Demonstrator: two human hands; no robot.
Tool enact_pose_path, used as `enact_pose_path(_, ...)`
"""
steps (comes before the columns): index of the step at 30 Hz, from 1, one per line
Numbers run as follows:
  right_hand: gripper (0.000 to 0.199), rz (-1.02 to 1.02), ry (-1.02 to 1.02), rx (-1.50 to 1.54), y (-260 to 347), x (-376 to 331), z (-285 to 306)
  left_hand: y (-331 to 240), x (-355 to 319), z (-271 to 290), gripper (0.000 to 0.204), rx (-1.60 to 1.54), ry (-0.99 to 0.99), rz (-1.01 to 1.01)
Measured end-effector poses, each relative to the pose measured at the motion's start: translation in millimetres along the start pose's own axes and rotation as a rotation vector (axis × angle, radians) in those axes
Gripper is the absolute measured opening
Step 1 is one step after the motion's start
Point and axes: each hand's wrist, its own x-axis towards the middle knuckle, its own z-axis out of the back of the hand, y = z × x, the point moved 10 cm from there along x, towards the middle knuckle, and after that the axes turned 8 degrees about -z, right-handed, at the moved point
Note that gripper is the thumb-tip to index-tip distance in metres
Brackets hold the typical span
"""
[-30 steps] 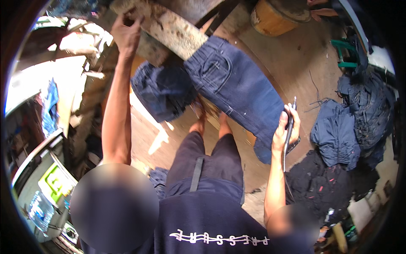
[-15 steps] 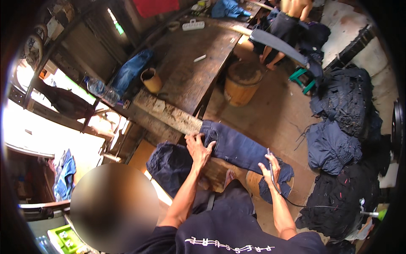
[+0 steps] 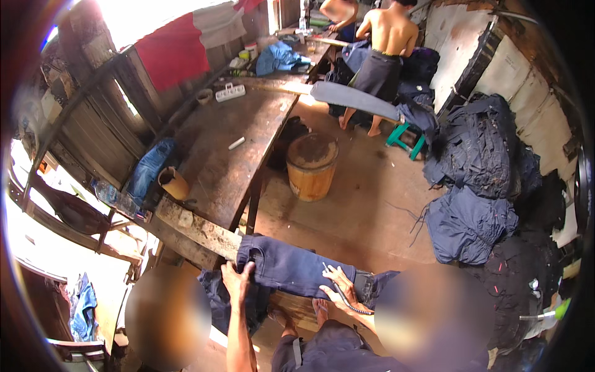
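Dark blue jeans [image 3: 294, 263] are stretched over a long wooden board, one leg lying across it in front of me. My left hand [image 3: 237, 284] rests at the left end of that leg, thumb and fingers apart against the cloth. Bunched dark denim [image 3: 217, 301] hangs below it. Over the right part of the leg, my right hand [image 3: 339, 286] holds a slim pen-like tool [image 3: 336, 286], its tip pointing up and left. A coiled black cord [image 3: 354, 309] runs from the tool along my wrist. A blurred patch hides my right forearm.
A wooden table [image 3: 214, 146] stretches away at left, bearing a brown cup [image 3: 173, 183] and white power strip [image 3: 230, 92]. Beyond are a wooden drum [image 3: 312, 167], a green stool [image 3: 406, 141] and two people, one back-turned [image 3: 390, 37]. Dark garments [image 3: 474, 149] are piled at right.
The view has tilted upward, so my hands and the jeans appear lower and further left. My right hand has shifted from near the leg's right end onto the denim, still holding the tool.
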Motion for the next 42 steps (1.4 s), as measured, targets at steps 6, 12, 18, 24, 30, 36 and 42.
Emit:
enact_pose_path(6, 0.039, 0.121, 0.009, 0.142, 40, 18, -43, 51, 65, 67, 0.021, 0.075, -0.366, -0.139)
enact_pose_path(12, 0.033, -0.071, 0.093, 0.361, 48, 49, -103, 53, 44, 114, 0.063, -0.119, -0.590, 0.115)
enact_pose_path(18, 0.028, -0.117, 0.039, 0.217, 2, 38, -21, -28, -100, -60, 0.135, -0.263, -0.037, 0.295)
enact_pose_path(24, 0.033, 0.167, 0.215, 0.184, 20, 34, -67, 26, -37, -25, 0.066, -0.258, -0.432, -0.165)
enact_pose_path(30, 0.036, 0.204, 0.239, 0.247, 32, 45, -86, 52, -24, -4, 0.046, -0.528, -0.511, 0.201)
enact_pose_path(36, 0.030, -0.059, 0.129, 0.572, -18, 43, -23, -71, -201, -137, 0.124, -0.855, -0.096, 0.802)
enact_pose_path(42, 0.028, 0.054, 0.168, 0.243, -52, 28, 38, -111, -203, -164, 0.089, -0.968, -0.007, 0.351)
